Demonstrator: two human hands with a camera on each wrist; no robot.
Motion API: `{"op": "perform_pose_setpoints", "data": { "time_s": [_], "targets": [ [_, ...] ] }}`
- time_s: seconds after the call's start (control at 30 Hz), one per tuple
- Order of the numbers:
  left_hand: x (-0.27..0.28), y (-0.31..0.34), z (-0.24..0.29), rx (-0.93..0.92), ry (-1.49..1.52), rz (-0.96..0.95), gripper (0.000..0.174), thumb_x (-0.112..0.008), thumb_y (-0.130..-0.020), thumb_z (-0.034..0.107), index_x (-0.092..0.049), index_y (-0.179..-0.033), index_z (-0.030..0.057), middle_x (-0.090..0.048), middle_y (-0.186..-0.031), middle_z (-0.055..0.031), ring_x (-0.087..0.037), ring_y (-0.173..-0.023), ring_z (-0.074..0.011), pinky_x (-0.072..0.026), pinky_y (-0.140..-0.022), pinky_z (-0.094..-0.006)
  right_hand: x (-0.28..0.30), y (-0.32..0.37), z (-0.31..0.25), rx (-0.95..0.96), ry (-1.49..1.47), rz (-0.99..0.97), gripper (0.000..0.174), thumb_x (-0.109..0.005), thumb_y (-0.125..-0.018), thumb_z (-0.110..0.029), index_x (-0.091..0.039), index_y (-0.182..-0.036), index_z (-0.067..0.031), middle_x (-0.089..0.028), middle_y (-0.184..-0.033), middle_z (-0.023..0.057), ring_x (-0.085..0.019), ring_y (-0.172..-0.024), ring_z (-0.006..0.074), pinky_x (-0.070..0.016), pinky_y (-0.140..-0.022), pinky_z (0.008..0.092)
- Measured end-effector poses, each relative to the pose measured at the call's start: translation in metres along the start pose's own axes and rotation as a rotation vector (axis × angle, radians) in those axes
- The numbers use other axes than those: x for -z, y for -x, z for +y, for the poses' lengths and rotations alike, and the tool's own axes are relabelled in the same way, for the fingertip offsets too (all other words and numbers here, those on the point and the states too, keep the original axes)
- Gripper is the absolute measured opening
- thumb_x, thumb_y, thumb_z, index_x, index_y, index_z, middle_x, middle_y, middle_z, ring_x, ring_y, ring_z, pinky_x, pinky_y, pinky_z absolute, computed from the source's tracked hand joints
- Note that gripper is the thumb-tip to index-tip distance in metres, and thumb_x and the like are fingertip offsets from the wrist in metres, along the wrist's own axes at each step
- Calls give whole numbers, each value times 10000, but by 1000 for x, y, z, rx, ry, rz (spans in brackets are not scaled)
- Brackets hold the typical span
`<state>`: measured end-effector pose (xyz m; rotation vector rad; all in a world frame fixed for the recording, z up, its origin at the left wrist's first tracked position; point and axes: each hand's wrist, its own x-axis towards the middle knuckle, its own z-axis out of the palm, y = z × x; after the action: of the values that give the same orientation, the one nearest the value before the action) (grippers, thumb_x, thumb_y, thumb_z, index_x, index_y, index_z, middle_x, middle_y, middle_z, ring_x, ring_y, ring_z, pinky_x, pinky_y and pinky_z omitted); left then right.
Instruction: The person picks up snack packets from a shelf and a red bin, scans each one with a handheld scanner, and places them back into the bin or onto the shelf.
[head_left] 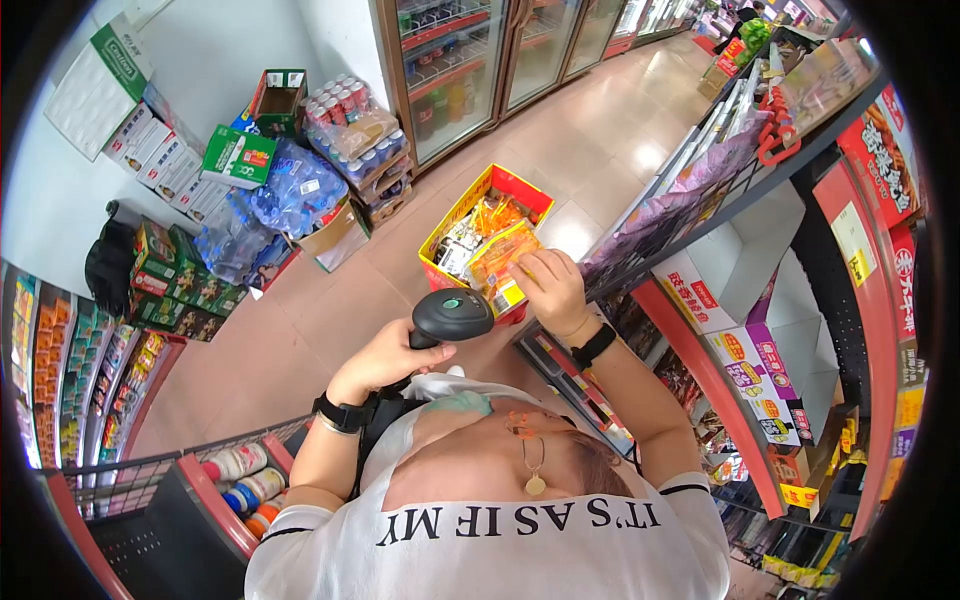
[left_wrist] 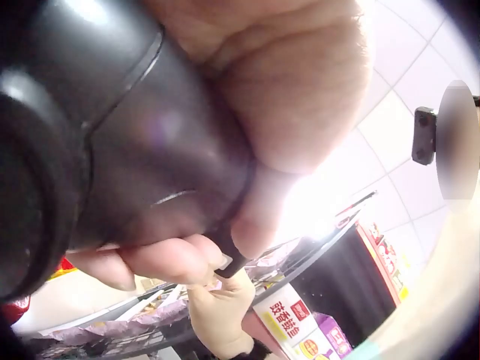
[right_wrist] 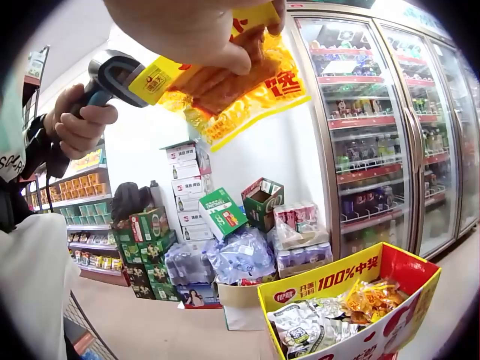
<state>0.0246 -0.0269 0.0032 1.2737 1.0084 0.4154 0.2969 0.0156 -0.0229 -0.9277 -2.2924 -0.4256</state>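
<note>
While the left hand curls round the scanner, the right hand pinches the bag near it, above the box. Best keep the bag flat, fingers off its label.

glass-door coolers; green-white carton on wrapped bottles

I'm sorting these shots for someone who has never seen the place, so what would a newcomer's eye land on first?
Probably the bright yellow snack packet pinched in the right hand, with the black scanner in the left hand close beside it. Next, the red-and-yellow box of packets just beyond the hands, and the tall glass-doored fridges behind it.
</note>
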Motion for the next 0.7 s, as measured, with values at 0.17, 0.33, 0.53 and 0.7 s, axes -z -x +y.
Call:
{"op": "perform_pose_setpoints", "data": {
  "time_s": [0.17,0.33,0.53,0.7],
  "targets": [
    [22,-4,3,5,58,77,278,-711,-788,272,-615,-860,22,-561,-669,16,-503,-582,-63,-414,-532,-224,-39,4,13,-375,-105,-84,235,-594,-738,-117,-615,-942,-2,-604,-873,107,-601,-836,278,-478,-724,400],
    [47,4,-10,33,132,217,272,-723,-780,231,-602,-893,15,-571,-715,12,-512,-597,-69,-426,-543,-223,-99,36,46,-813,-117,-283,231,-638,-774,-111,-581,-947,31,-619,-722,129,-629,-613,280,-484,-554,398],
    [71,29,-25,106,202,400,205,-689,-801,171,-598,-901,17,-561,-691,3,-513,-582,-77,-424,-538,-229,-208,95,97,-1755,-980,-411,265,-592,-841,-85,-511,-1084,-17,-625,-763,123,-616,-489,264,-409,-364,311],
    [77,57,-32,165,185,540,152,-655,-815,138,-573,-856,18,-545,-659,-3,-512,-565,-92,-417,-530,-239,-250,79,113,-1964,-1116,-327,204,-511,-872,-60,-528,-1071,-22,-641,-910,133,-658,-680,276,-477,-523,317]
  ]
}}
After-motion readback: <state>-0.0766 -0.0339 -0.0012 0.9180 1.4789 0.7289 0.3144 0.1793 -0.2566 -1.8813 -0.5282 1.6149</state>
